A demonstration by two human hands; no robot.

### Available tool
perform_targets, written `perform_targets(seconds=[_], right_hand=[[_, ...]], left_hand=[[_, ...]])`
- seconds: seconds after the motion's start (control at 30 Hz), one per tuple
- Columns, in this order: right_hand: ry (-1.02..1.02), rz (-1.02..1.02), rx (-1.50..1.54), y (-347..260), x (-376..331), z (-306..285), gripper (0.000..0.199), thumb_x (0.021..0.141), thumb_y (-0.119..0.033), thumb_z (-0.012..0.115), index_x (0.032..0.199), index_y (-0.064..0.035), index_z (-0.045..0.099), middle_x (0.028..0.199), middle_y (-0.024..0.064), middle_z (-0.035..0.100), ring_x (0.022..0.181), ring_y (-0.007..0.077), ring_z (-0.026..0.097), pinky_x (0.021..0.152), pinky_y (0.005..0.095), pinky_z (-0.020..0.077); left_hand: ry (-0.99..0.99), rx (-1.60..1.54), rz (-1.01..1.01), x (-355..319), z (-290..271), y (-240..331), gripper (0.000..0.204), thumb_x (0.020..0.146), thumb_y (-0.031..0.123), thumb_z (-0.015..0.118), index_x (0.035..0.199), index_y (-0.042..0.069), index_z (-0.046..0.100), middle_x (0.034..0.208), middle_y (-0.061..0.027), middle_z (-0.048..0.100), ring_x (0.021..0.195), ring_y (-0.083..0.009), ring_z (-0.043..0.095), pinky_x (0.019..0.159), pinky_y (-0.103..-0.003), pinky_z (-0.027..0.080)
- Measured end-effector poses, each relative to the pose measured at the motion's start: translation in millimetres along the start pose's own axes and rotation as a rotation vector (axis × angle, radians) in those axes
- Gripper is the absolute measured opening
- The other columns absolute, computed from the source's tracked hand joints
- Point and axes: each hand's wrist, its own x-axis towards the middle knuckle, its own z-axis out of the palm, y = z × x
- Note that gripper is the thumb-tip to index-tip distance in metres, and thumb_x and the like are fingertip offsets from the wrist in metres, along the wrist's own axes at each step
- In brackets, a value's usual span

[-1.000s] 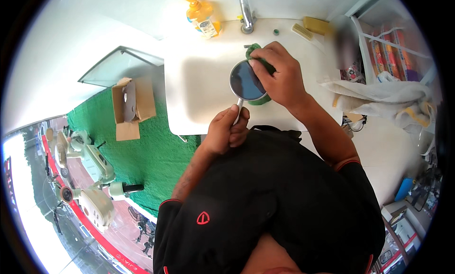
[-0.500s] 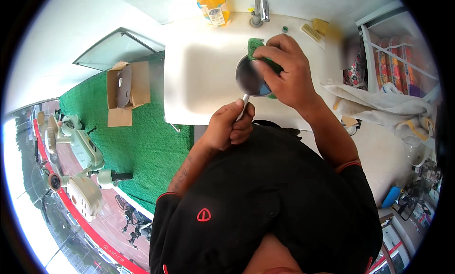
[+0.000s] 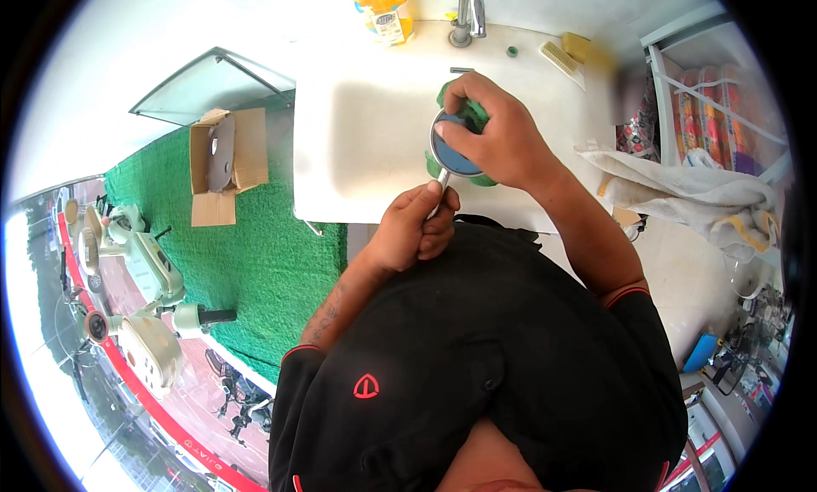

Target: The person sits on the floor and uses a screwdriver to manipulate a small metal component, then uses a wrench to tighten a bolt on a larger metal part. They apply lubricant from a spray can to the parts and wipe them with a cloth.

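A round mirror [image 3: 458,158] on a short metal stem is held up over the white sink counter [image 3: 374,194]. My left hand [image 3: 414,226] is wrapped around the stem just below the disc. My right hand [image 3: 502,134] grips a green cloth [image 3: 473,114] around the mirror's upper and right edge, with its thumb across the glass. Parts of the cloth show past the rim at the top, left and lower right; the rest is hidden behind the mirror and my fingers. The glass reflects blue-grey.
Behind the mirror stand a yellow bottle [image 3: 385,15] and a chrome faucet [image 3: 466,15]. A brush [image 3: 559,58] and a sponge [image 3: 576,46] lie at the back right. White towels [image 3: 681,181] hang at the right. An open cardboard box [image 3: 248,151] sits on green matting [image 3: 272,288] at the left.
My right hand has slid down and slightly left, its thumb now on the glass. The cloth has shifted lower behind the rim. The mirror has tilted; its dark reflection has turned blue-grey.
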Motion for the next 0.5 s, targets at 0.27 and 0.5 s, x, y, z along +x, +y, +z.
perform_targets(seconds=[0.27,0.5], right_hand=[[0.117,-0.019,-0.057,2.7,-3.1,11.4,0.019,0.073,-0.013,0.070,0.085,-0.0077,0.056,0.083,0.0053,0.059,0.072,0.0252,0.060,0.068,0.0359,0.0497],[0.241,-0.164,-0.191,12.6,-7.3,20.6,0.017,0.069,-0.008,0.069,0.073,-0.0076,0.052,0.072,0.0050,0.053,0.060,0.0254,0.056,0.053,0.0370,0.0464]], left_hand=[[0.049,0.061,0.017,1.0,1.1,-4.2,0.037,0.106,0.036,0.036,0.101,0.004,0.053,0.061,0.0048,0.033,0.043,-0.0052,0.028,0.039,-0.021,0.026],[0.093,0.062,-0.007,2.5,4.3,-3.8,0.036,0.106,0.036,0.037,0.100,0.005,0.054,0.061,0.0043,0.033,0.043,-0.0061,0.028,0.039,-0.022,0.026]])
